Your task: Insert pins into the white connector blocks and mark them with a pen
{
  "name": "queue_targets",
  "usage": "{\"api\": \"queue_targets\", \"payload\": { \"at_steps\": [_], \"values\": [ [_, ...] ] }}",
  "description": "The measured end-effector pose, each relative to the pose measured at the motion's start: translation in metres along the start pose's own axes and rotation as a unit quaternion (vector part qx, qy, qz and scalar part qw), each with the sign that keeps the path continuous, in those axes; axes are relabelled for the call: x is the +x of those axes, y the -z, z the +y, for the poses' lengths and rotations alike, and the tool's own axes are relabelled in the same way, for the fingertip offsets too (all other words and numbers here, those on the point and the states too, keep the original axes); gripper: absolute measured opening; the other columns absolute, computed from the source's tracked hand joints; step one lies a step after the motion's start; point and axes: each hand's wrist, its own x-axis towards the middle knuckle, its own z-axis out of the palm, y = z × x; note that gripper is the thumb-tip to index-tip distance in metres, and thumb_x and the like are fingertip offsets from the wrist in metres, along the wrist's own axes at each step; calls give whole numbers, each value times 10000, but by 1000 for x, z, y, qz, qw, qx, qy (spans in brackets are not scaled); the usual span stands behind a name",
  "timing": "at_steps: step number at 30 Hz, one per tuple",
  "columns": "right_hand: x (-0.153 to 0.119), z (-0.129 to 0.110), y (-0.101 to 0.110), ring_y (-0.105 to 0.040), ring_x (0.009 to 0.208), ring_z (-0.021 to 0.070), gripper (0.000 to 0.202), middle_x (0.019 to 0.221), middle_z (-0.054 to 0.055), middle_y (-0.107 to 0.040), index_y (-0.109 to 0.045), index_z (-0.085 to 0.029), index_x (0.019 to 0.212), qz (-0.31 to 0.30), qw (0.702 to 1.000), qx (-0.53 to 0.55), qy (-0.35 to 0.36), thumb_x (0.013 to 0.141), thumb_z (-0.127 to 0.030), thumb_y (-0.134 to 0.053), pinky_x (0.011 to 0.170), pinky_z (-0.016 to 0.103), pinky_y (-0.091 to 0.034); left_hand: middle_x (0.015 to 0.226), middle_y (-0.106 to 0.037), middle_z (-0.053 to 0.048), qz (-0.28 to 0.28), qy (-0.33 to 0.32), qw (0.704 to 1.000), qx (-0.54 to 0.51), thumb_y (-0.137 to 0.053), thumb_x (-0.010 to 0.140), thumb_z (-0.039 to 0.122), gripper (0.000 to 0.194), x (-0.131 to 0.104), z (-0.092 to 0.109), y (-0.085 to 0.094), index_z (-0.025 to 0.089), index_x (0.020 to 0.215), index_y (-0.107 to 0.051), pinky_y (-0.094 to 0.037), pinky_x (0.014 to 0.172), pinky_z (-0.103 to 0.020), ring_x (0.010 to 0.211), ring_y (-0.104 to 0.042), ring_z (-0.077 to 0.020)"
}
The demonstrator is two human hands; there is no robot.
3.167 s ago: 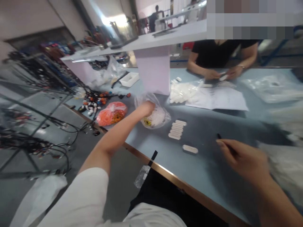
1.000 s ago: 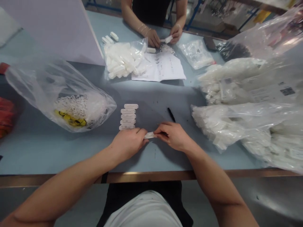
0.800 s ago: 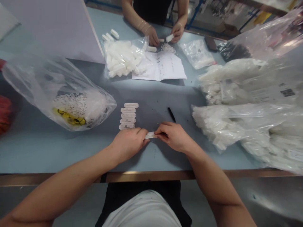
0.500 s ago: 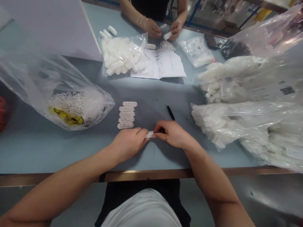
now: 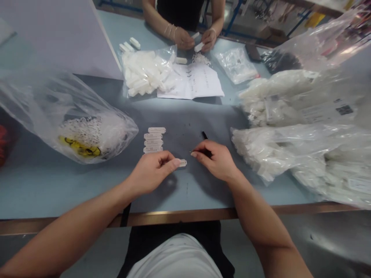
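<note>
We're over the blue table (image 5: 72, 197), bags (image 5: 266, 154) heaped at the right, a clear bag (image 5: 118, 129) at the left. Here's the right hand (image 5: 216, 160): thumb and forefinger close together, and we can't tell whether they grip anything. The left hand (image 5: 152, 170), right by a row of strips (image 5: 153, 142), pinches a single strip (image 5: 182, 163), one end showing past the thumb! And we spot a black pen (image 5: 204, 135), partly hidden behind the right hand.

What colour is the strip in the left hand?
The strip is white; it shows best in the head view.
</note>
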Motion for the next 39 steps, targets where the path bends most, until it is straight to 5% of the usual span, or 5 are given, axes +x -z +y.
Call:
{"api": "queue_targets", "payload": {
  "at_steps": [9,19,26,31,39],
  "values": [
    [-17,-22,-10,-529,715,151,205,820,54,-634,-655,-193,921,-156,938,-166,260,905,-363,-541,663,287,-432,792,-648,-93,-241,118,838,-475,-457,865,601,496,-17,-6,-39,136,909,-624,-498,817,-341,827,-628,-183],
    [-18,-23,-10,-522,698,140,206,780,43,-618,-627,-172,781,-208,931,-155,256,920,-228,-486,640,267,-430,803,-660,-111,-208,144,840,-480,-500,864,558,473,-15,-11,-41,100,867,-619,-532,768,-332,796,-636,-187],
    [-9,-5,-5,-599,814,127,129,894,37,-642,-635,-210,936,-76,987,-42,138,902,-159,-521,739,237,-479,660,-550,5,-165,186,918,-308,-555,840,421,274,-11,-2,-24,151,861,-594,-263,349,-185,437,-435,-71],
    [-3,12,-15,-596,798,140,111,837,43,-650,-668,-193,903,-54,982,-41,174,897,-188,-557,723,246,-483,514,-442,56,-45,12,998,46,-510,860,435,275,-7,2,-2,192,802,-624,-285,467,-213,458,-391,-78],
    [2,20,-23,-574,729,137,106,770,28,-670,-705,-202,864,-38,974,-39,221,881,-227,-604,720,264,-485,1013,-684,-78,16,-105,898,428,-502,882,447,447,2,-19,-2,189,1246,-519,-482,747,-327,880,-655,-233]
  ]
}}
